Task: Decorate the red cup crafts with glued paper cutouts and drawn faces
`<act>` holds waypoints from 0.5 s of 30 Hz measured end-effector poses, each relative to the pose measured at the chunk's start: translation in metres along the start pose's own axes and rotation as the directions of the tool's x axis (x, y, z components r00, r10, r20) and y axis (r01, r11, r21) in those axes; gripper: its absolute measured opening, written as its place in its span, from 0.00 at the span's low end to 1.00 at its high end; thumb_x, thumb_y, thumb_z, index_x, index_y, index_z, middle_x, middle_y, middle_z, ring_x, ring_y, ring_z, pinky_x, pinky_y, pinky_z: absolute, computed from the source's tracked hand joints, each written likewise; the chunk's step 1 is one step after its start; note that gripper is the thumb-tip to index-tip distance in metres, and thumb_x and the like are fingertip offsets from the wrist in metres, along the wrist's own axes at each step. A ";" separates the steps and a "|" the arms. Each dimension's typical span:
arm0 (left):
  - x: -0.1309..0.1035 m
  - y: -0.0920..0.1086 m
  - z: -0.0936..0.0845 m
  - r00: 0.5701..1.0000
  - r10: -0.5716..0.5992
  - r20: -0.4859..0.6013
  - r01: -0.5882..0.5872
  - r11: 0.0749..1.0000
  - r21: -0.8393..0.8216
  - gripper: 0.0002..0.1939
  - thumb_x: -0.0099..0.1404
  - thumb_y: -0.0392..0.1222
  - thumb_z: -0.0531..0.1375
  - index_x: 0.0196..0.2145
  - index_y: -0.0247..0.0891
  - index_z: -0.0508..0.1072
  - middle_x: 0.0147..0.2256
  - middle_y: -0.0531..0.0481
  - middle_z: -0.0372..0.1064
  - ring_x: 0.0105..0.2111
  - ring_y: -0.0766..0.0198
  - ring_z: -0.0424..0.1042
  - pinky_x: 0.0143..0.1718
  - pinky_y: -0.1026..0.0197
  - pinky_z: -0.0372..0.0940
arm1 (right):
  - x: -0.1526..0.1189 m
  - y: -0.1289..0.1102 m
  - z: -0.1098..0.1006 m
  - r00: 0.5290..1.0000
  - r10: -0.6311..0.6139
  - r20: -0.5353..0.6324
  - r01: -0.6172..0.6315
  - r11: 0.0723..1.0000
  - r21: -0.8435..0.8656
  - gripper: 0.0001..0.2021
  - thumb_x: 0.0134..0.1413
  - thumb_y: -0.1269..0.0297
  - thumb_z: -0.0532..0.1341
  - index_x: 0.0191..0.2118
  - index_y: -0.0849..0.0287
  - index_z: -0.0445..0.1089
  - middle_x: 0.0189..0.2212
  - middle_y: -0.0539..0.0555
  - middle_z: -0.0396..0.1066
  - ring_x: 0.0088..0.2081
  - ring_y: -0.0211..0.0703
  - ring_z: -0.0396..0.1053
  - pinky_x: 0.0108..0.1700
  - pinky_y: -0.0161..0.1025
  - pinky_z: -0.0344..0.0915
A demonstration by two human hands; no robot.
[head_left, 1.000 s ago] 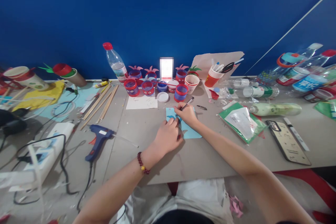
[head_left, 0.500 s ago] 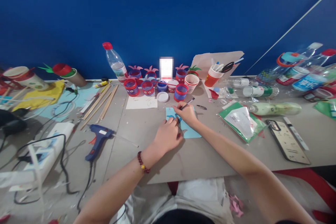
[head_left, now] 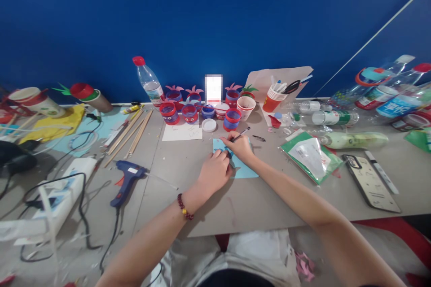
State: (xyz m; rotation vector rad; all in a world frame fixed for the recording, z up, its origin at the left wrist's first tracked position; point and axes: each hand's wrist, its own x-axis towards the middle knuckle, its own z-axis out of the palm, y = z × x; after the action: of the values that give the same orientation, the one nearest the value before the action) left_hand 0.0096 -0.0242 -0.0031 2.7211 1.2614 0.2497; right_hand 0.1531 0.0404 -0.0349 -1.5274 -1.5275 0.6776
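Observation:
My right hand (head_left: pixel 239 145) is closed around a dark pen (head_left: pixel 241 133), its upper end slanting up to the right, over a light-blue sheet of paper (head_left: pixel 247 170). The pen's tip is hidden by my fingers. My left hand (head_left: pixel 217 168) lies on the left side of the same sheet, fingers resting down on it. A small darker-blue cut-out piece is partly visible by the left fingertips, mostly covered. The pen's cap (head_left: pixel 258 138) lies on the table just right of my right hand.
Painted red and blue cups (head_left: pixel 231 119) and a white lid (head_left: pixel 209 125) stand behind the paper. A blue glue gun (head_left: pixel 127 181), wooden sticks (head_left: pixel 139 134) and a power strip (head_left: pixel 63 197) lie left. A green packet (head_left: pixel 311 157), a phone (head_left: pixel 372 184) and plastic bottles (head_left: pixel 357 140) lie right.
My left fingers have shifted slightly on the paper, and the cut-out shows less. The right hand keeps the pen in nearly the same place.

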 end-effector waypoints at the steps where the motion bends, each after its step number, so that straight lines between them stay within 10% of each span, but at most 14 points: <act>1: 0.000 0.000 0.001 1.000 0.003 -0.002 -0.003 1.000 0.004 0.08 0.66 0.37 0.54 0.38 0.35 0.72 0.47 0.43 0.70 0.48 0.53 0.65 0.44 0.51 0.64 | 0.000 0.000 0.000 1.000 -0.001 -0.004 0.001 1.000 0.005 0.18 0.45 0.50 0.62 0.19 0.56 0.57 0.15 0.45 0.57 0.22 0.36 0.55 0.26 0.34 0.54; 15: 0.001 0.000 0.004 1.000 0.016 -0.012 -0.016 0.999 0.052 0.08 0.67 0.38 0.53 0.40 0.34 0.70 0.48 0.40 0.70 0.48 0.51 0.66 0.44 0.49 0.64 | -0.001 0.000 0.000 0.999 -0.044 -0.021 0.045 0.998 0.048 0.17 0.46 0.52 0.61 0.18 0.56 0.58 0.15 0.46 0.58 0.22 0.36 0.56 0.26 0.35 0.55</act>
State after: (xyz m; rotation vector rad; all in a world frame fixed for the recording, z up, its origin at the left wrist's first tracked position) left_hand 0.0110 -0.0242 -0.0069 2.7784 1.2672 0.2389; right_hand 0.1530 0.0397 -0.0348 -1.4556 -1.5152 0.6677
